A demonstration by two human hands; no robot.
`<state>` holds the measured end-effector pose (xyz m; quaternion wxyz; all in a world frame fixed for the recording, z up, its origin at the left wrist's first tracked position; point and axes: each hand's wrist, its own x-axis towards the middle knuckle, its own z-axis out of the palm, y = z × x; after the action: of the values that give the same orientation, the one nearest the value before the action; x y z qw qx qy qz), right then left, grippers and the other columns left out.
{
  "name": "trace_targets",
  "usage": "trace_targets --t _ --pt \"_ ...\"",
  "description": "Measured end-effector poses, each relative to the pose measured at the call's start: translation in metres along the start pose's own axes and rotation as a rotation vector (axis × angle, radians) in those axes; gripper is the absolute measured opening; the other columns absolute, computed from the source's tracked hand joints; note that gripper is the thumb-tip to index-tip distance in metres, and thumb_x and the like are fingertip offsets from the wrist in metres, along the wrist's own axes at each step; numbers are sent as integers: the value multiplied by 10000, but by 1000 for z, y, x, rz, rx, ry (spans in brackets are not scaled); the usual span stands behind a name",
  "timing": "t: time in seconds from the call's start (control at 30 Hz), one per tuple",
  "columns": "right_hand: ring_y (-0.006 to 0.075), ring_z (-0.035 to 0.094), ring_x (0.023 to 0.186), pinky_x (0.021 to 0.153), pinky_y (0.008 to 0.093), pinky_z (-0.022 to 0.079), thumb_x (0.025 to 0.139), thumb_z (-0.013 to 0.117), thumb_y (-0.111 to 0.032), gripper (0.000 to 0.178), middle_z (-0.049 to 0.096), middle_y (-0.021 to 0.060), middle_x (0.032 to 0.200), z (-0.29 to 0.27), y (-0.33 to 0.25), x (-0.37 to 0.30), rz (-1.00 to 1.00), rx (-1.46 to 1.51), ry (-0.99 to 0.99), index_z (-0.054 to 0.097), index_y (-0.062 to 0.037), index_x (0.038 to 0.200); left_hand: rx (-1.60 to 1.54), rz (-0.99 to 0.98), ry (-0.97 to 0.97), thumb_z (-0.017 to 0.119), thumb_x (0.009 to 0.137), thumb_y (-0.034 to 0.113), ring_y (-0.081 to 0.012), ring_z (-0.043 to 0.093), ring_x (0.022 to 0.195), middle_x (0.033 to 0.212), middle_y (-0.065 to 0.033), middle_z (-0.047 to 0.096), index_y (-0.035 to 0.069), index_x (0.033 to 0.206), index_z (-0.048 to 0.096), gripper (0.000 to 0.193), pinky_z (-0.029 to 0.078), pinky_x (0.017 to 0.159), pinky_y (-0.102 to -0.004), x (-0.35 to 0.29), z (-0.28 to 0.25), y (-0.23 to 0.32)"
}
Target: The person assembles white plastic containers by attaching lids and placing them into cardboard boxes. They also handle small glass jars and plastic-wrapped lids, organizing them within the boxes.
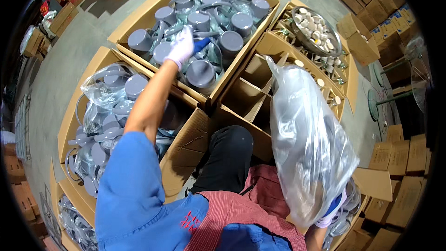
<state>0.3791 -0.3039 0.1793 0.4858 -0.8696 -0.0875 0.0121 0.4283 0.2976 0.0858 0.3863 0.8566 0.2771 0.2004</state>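
Observation:
My left hand [182,49], in a white glove with blue on the fingers, reaches into a carton [130,56] of grey plastic parts [201,73] with round caps and curved handles. Its fingers are closed around one of these parts, by its handle, though the grip is partly hidden. At the lower right, my right hand [335,210], gloved alike, grips the lower end of a large clear plastic bag [306,144]. Something silvery and bulky fills this bag; its kind is hard to make out. Thin clear bags lie among the grey parts.
Another carton [179,158] of grey parts stands at the left. Beside the big bag is a carton with cardboard dividers [248,97]. A metal bowl [297,27] of small white-topped pieces rests on a carton at the far right. Stacked cartons [390,155] line the right side.

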Motion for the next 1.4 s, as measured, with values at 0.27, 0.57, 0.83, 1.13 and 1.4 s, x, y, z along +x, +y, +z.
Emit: trace_targets --t 0.27,0.57,0.83,1.13,1.4 --pt "148 586 924 832 306 457 936 594 -148 309 648 87 1055 16 -16 38 91 124 -42 591 44 1179 167 445 -282 747 795 172 -349 641 942 972 -161 662 42 1014 678 263 499 823 -411 -66 8 -1" --pt "151 568 829 748 285 425 941 507 -192 267 629 79 891 -30 3 -1 -136 195 115 620 35 855 103 131 297 568 984 210 -232 664 1074 1141 -135 689 -7 1192 650 312 511 975 -367 -146 -224 153" --pt "176 572 856 784 309 461 958 488 -212 308 614 92 944 -101 -37 -43 -476 -274 381 646 52 952 -1015 269 129 507 1020 286 -243 603 1194 1249 -158 644 0 1225 629 372 479 1007 -371 -215 -229 22" --pt "322 634 773 710 405 504 804 658 -208 242 643 137 846 -100 -112 -49 -878 -518 485 677 12 903 -797 113 -113 641 953 193 -174 607 1011 1104 -113 653 -4 1180 622 300 473 913 -310 -177 34 42" --pt "319 643 743 696 390 507 764 666 -173 181 647 123 787 -19 -89 18 -426 -525 192 686 -13 846 976 417 -225 564 865 157 -332 304 1453 1471 -113 473 192 1224 667 375 112 1156 -676 -19 -13 -44"
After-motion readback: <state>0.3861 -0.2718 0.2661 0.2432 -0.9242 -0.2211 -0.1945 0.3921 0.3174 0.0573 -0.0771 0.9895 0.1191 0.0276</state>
